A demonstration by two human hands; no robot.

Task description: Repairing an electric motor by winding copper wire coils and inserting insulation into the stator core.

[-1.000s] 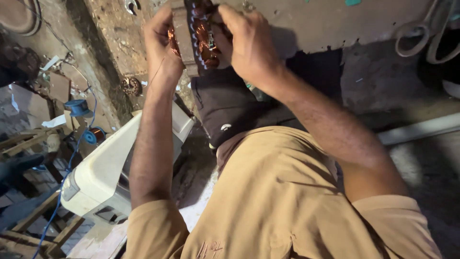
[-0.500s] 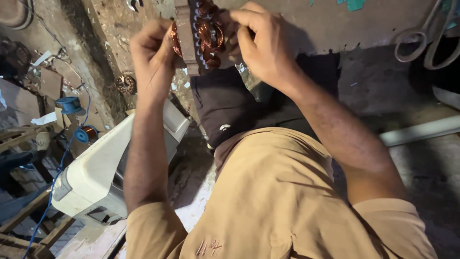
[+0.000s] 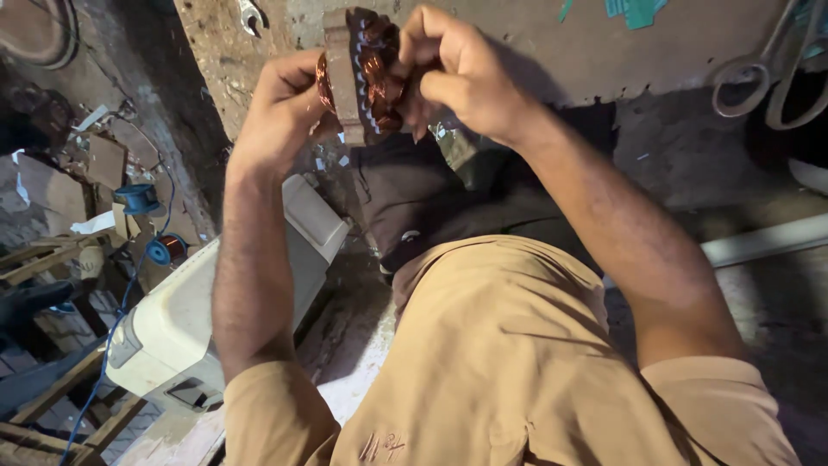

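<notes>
Fingers (image 3: 412, 52) of the right hand (image 3: 466, 78) pinch the copper windings of a motor coil (image 3: 362, 73) at the top centre of the frame; the left hand (image 3: 280, 112) grips its other side. A wrench (image 3: 251, 15) lies just left, scissors (image 3: 768, 69) upper right.

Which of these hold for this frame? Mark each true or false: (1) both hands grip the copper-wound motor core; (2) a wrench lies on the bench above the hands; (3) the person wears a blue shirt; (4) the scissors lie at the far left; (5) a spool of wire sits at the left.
1. True: the left hand and right hand both hold the motor core with its copper windings.
2. True: a wrench lies on the bench just above the left hand.
3. False: the shirt is tan.
4. False: the scissors lie at the upper right.
5. True: a blue spool sits at the left among clutter.
</notes>
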